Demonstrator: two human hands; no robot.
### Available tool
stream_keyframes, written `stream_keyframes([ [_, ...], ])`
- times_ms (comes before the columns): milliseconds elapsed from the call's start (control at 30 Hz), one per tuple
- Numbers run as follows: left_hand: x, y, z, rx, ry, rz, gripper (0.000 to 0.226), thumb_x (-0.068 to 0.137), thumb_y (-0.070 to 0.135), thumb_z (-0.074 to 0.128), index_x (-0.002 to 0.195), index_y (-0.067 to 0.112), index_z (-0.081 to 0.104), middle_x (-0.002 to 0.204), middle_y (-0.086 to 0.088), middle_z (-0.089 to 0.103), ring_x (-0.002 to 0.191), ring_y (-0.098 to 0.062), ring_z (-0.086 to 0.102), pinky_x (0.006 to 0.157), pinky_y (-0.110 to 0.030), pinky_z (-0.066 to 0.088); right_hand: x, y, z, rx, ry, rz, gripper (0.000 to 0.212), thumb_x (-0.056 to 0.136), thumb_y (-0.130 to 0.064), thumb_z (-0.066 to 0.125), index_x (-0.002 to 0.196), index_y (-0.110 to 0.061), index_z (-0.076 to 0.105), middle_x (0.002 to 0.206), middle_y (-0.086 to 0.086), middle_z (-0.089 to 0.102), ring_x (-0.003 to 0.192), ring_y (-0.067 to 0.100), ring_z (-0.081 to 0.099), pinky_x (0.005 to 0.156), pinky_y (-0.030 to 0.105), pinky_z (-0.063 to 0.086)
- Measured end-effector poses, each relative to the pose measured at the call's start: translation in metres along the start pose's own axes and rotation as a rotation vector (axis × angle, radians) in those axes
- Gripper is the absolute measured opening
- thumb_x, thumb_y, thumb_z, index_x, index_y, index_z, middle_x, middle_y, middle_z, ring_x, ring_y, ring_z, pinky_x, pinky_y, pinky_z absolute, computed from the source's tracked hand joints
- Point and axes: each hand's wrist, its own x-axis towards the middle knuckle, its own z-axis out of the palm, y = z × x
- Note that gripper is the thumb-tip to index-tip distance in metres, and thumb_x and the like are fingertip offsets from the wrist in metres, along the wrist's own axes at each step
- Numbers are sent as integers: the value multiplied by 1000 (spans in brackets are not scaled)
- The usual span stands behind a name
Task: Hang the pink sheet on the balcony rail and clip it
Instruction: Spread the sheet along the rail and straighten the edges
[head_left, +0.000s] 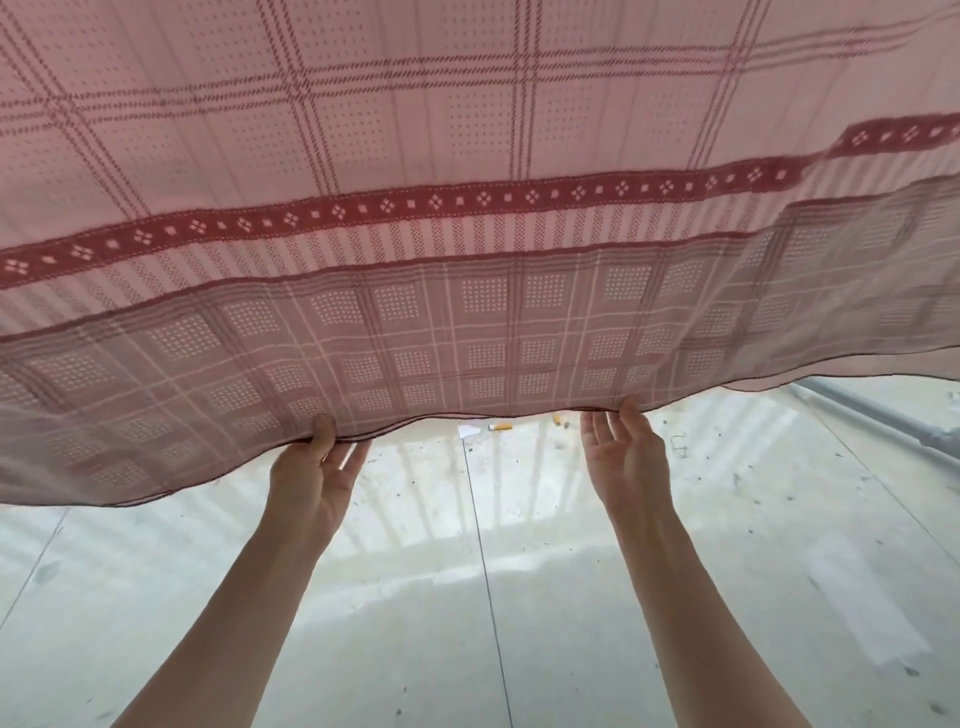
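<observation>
The pink sheet (467, 182) fills the upper two thirds of the head view, spread wide, with a check pattern and a dark red band across it. Its lower hem hangs in a wavy line. My left hand (311, 473) pinches that hem left of centre, thumb on the front of the cloth. My right hand (626, 457) holds the hem right of centre, palm towards me, fingertips at the edge. The balcony rail itself is hidden behind the sheet; only the shadow of its bars falls on the floor.
Pale glossy floor tiles (483, 597) lie below the sheet. Small bits of litter, among them an orange-tipped piece (500, 427), lie under the hem. A grey pipe (883, 415) runs along the floor at the right edge.
</observation>
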Motion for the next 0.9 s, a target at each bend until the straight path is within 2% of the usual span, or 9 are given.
stream_keyframes([
  [100,3,-3,-1,4,-23,2,19,95,4,42,89,16,56,72,12,72,75,-5,70,79,-37,47,9,0,-3,46,-15,14,15,93,-3,45,91,-8,59,80,1,66,81,12,65,69,26,58],
  [333,8,-2,0,30,-15,-22,27,93,3,45,75,14,62,70,8,71,71,-7,70,76,-37,48,26,2,6,176,20,49,14,94,-2,45,93,-5,59,76,4,72,76,14,69,68,27,58],
  [433,9,7,7,81,36,-52,18,94,1,44,85,11,57,74,4,70,73,-9,68,80,-36,48,24,-3,15,134,95,28,14,93,2,45,91,-2,58,76,6,71,82,15,66,66,28,54],
  [533,10,19,13,109,129,-109,16,94,-1,44,88,10,54,86,-1,60,79,-12,60,89,-37,46,19,-10,19,119,168,2,18,91,8,43,86,-2,58,71,5,70,76,13,65,67,25,54],
  [633,11,26,15,103,162,-164,14,94,0,44,94,10,54,91,-1,60,82,-13,59,91,-37,45,11,-19,20,19,232,-38,25,90,11,38,84,-3,57,84,4,61,78,13,58,74,21,49],
  [733,16,21,16,19,112,-184,17,94,1,43,91,14,54,94,0,61,86,-13,60,92,-37,45,4,-19,20,-30,214,-74,27,92,9,37,83,-5,58,86,3,57,78,12,55,67,17,51],
  [800,23,16,18,-72,51,-183,18,95,3,44,86,14,54,84,3,66,87,-13,60,96,-38,44,6,-15,18,4,166,-72,24,92,8,39,87,-5,59,89,3,59,84,11,57,78,21,51],
  [867,28,6,22,-178,-62,-212,19,95,7,44,80,16,53,72,5,66,87,-14,59,99,-41,41,8,-15,16,-1,111,-67,23,84,13,46,91,-4,61,90,5,63,91,13,58,81,25,50],
  [900,29,0,24,-203,-130,-246,17,95,10,44,82,17,54,78,2,64,90,-16,58,100,-43,40,10,-15,14,-14,98,-67,27,73,16,53,90,-3,61,86,5,64,90,14,57,77,24,51],
])
